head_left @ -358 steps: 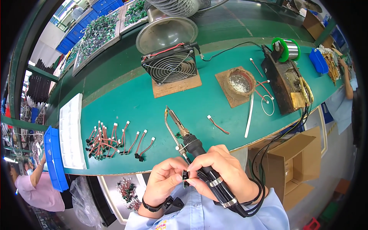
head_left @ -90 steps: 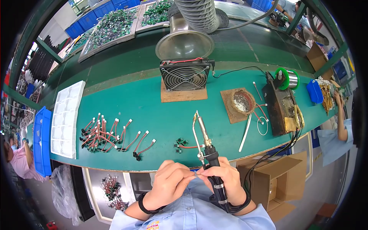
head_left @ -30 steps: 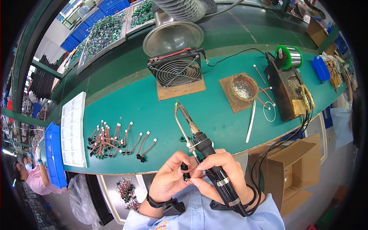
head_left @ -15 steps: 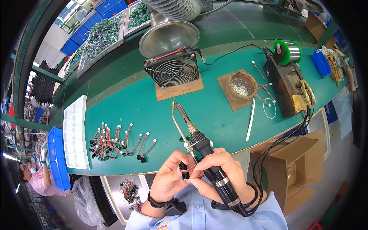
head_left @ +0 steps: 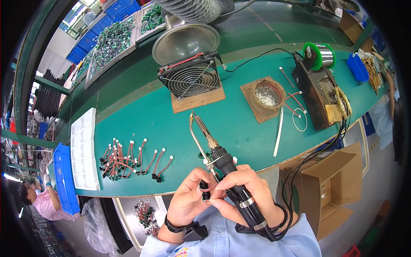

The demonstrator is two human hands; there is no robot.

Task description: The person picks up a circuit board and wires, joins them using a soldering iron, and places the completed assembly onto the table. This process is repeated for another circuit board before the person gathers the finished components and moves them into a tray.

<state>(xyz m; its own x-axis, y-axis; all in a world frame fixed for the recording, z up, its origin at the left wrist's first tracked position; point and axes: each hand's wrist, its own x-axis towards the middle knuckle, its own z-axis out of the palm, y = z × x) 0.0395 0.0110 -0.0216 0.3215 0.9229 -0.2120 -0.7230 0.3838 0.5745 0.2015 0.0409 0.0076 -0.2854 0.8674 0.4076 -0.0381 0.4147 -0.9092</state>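
My left hand [head_left: 185, 200] is closed on a small black component [head_left: 204, 189], in front of my chest. Thin red wires [head_left: 212, 187] run from that part to the fingertips of my right hand [head_left: 260, 195]. A black soldering iron [head_left: 224, 162] lies in my right hand's grip, its metal tip pointing away over the mat. Clamped alongside the iron is a thin metal tube [head_left: 197, 139] ending near the tip. Just beyond my fingers, a small green part [head_left: 203, 155] shows partly behind the iron. The joint between wires and component is largely covered by my fingers.
Wired connectors [head_left: 117, 160] lie in a pile at the left, beside a white tray [head_left: 83, 150] and blue bin [head_left: 65, 180]. A fan [head_left: 190, 79] stands ahead. Rightward are a solder pot [head_left: 269, 95], a solder spool [head_left: 321, 56] and a soldering station [head_left: 314, 94]. Cables hang at right.
The scene has shifted slightly left in view. Both hands keep nearly the same pose, with the iron and wired component still held.
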